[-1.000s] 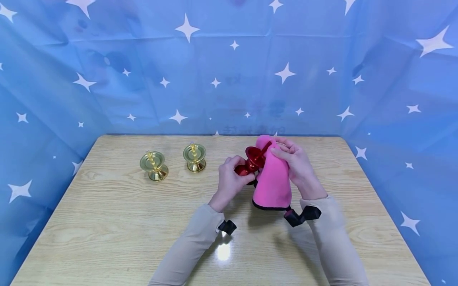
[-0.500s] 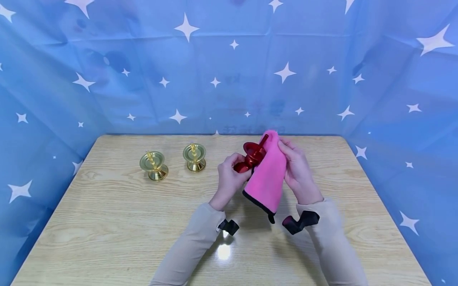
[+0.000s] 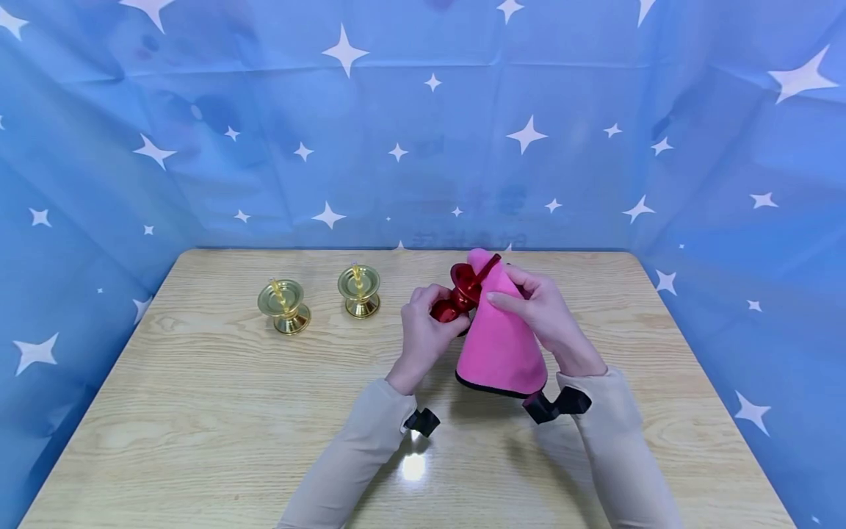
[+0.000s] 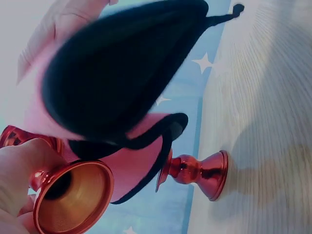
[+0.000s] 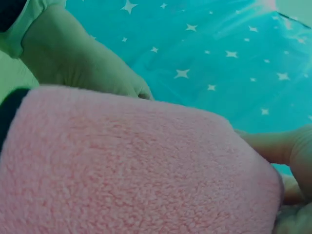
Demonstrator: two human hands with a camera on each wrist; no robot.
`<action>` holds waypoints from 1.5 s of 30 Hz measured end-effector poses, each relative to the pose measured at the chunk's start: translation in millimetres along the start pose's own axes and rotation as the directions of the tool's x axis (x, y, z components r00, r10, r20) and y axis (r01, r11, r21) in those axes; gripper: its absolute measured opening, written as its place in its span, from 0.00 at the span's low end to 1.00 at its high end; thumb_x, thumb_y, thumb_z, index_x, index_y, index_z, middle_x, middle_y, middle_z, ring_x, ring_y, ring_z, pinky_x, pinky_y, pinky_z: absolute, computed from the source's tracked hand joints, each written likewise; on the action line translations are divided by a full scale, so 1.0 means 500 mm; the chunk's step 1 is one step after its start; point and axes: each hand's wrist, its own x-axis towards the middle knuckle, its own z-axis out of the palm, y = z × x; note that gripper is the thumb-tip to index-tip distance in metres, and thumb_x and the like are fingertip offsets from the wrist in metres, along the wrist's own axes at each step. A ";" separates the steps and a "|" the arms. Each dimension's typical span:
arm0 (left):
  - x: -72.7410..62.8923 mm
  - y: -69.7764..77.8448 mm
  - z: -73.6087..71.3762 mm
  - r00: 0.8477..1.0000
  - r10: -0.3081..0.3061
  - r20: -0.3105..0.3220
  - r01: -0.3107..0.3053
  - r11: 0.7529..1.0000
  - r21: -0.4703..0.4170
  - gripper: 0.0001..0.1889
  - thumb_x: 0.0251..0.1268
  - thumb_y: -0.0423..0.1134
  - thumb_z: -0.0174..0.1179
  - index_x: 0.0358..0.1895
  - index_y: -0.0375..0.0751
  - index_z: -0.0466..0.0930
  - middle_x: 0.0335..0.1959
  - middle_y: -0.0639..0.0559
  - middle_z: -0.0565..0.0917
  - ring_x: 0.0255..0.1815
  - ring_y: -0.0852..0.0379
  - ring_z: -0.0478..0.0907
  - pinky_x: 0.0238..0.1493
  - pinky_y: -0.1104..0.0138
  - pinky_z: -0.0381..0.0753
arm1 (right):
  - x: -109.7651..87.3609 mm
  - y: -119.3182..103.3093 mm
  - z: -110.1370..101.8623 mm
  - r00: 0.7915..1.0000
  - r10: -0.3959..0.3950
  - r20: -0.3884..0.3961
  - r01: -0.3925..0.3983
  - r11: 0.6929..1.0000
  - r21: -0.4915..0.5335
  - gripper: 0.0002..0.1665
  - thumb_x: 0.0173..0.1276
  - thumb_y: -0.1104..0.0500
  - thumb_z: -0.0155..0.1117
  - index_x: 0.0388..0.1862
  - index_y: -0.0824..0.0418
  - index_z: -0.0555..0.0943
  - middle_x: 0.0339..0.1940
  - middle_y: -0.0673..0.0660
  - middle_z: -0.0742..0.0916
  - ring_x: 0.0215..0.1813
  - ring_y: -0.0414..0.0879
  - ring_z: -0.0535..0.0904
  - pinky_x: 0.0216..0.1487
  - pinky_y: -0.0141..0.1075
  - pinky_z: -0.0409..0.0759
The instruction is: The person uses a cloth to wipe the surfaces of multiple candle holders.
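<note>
My left hand (image 3: 423,334) grips a shiny red candle holder (image 3: 444,311) by its lower part, tilted above the table. A thin red stick rises from its dish toward the right. My right hand (image 3: 545,312) pinches a pink fleecy cloth (image 3: 502,353) with black edging, thumb on the near side. The cloth hangs against the holder's dish, behind the red stick. In the left wrist view the holder's hollow base (image 4: 73,197) faces the camera. A second red candle holder (image 4: 195,173) stands on the table there, partly behind the cloth; the head view hides it.
Two gold candle holders stand on the wooden table (image 3: 218,411) to the left: one (image 3: 286,305) farther left, the other (image 3: 360,292) nearer the hands. A blue star-printed curtain (image 3: 423,184) rises behind the table and along both sides.
The cloth swung toward the left hand, then back, its lower hem now wider and farther right. The right hand's thumb shifted down onto the cloth's front. The left hand stays nearly still.
</note>
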 end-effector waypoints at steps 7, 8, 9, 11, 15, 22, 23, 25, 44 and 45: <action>-0.004 0.001 0.000 0.999 0.044 0.004 -0.044 0.998 0.044 0.13 0.41 0.32 0.71 0.32 0.36 0.79 0.29 0.46 0.80 0.35 0.52 0.74 0.33 0.65 0.77 | 0.004 0.002 0.001 0.999 0.038 -0.039 -0.037 0.999 0.006 0.23 0.63 0.60 0.65 0.56 0.66 0.78 0.38 0.47 0.85 0.29 0.39 0.79 0.29 0.31 0.78; -0.005 0.002 0.000 0.999 0.043 0.003 -0.044 0.998 0.048 0.12 0.40 0.32 0.71 0.31 0.36 0.79 0.29 0.46 0.80 0.35 0.52 0.74 0.33 0.65 0.77 | 0.005 0.002 0.001 0.998 0.052 -0.041 -0.051 0.998 0.022 0.22 0.63 0.59 0.64 0.55 0.65 0.78 0.36 0.47 0.85 0.28 0.39 0.79 0.28 0.31 0.78; -0.005 0.002 0.001 0.999 0.042 0.002 -0.042 0.998 0.053 0.12 0.41 0.32 0.71 0.31 0.36 0.79 0.29 0.46 0.80 0.35 0.52 0.74 0.33 0.65 0.77 | 0.005 0.002 0.000 0.997 0.067 -0.040 -0.065 0.996 0.053 0.20 0.64 0.59 0.64 0.54 0.63 0.80 0.37 0.47 0.85 0.28 0.39 0.79 0.29 0.31 0.78; -0.005 0.003 0.001 0.999 0.037 -0.001 -0.037 0.998 0.059 0.12 0.40 0.32 0.71 0.31 0.36 0.79 0.28 0.46 0.80 0.34 0.51 0.74 0.33 0.64 0.77 | 0.007 0.001 -0.001 0.995 0.097 -0.028 -0.091 0.984 0.151 0.14 0.66 0.60 0.61 0.50 0.58 0.82 0.36 0.48 0.85 0.29 0.39 0.80 0.29 0.30 0.79; -0.004 0.000 0.003 1.000 0.022 -0.002 -0.022 0.997 0.069 0.12 0.41 0.32 0.72 0.31 0.35 0.79 0.29 0.44 0.80 0.34 0.50 0.75 0.34 0.64 0.78 | 0.009 0.001 -0.008 0.989 0.144 0.035 -0.146 0.900 0.410 0.11 0.70 0.61 0.54 0.40 0.51 0.85 0.32 0.50 0.85 0.29 0.38 0.82 0.30 0.28 0.79; -0.004 -0.009 0.004 1.000 0.028 -0.004 -0.027 0.997 0.076 0.12 0.42 0.32 0.72 0.30 0.34 0.79 0.29 0.43 0.79 0.34 0.50 0.76 0.34 0.64 0.80 | 0.010 0.017 -0.022 0.985 0.037 0.166 -0.104 0.904 0.415 0.19 0.68 0.71 0.51 0.45 0.51 0.83 0.41 0.50 0.83 0.36 0.39 0.80 0.35 0.29 0.78; -0.005 -0.008 0.005 0.999 0.040 -0.006 -0.039 0.996 0.078 0.12 0.42 0.31 0.71 0.30 0.35 0.79 0.29 0.44 0.79 0.34 0.50 0.76 0.34 0.64 0.80 | 0.010 0.019 -0.023 0.986 0.029 0.163 -0.091 0.918 0.387 0.20 0.67 0.72 0.52 0.46 0.51 0.83 0.41 0.51 0.83 0.36 0.39 0.79 0.35 0.29 0.78; -0.006 -0.007 0.005 0.998 0.067 -0.008 -0.066 0.994 0.083 0.12 0.41 0.30 0.71 0.31 0.35 0.79 0.29 0.44 0.78 0.34 0.51 0.75 0.33 0.64 0.79 | 0.011 0.022 -0.021 0.991 0.029 0.134 -0.072 0.941 0.329 0.20 0.65 0.72 0.55 0.45 0.50 0.83 0.39 0.51 0.83 0.34 0.40 0.79 0.33 0.29 0.78; -0.012 0.000 0.009 0.993 0.105 0.044 -0.109 0.989 0.100 0.13 0.41 0.31 0.72 0.30 0.35 0.78 0.29 0.43 0.77 0.34 0.50 0.75 0.33 0.66 0.80 | 0.021 0.018 -0.005 0.988 0.098 -0.118 -0.082 0.988 0.130 0.11 0.61 0.64 0.66 0.26 0.47 0.84 0.28 0.48 0.84 0.23 0.38 0.75 0.21 0.28 0.74; -0.012 0.000 0.009 0.994 0.100 0.051 -0.105 0.990 0.098 0.12 0.41 0.31 0.71 0.30 0.35 0.78 0.29 0.43 0.77 0.35 0.50 0.75 0.33 0.66 0.80 | 0.021 0.019 -0.005 0.988 0.098 -0.118 -0.081 0.987 0.137 0.11 0.61 0.64 0.66 0.24 0.48 0.84 0.28 0.48 0.84 0.23 0.38 0.75 0.21 0.28 0.74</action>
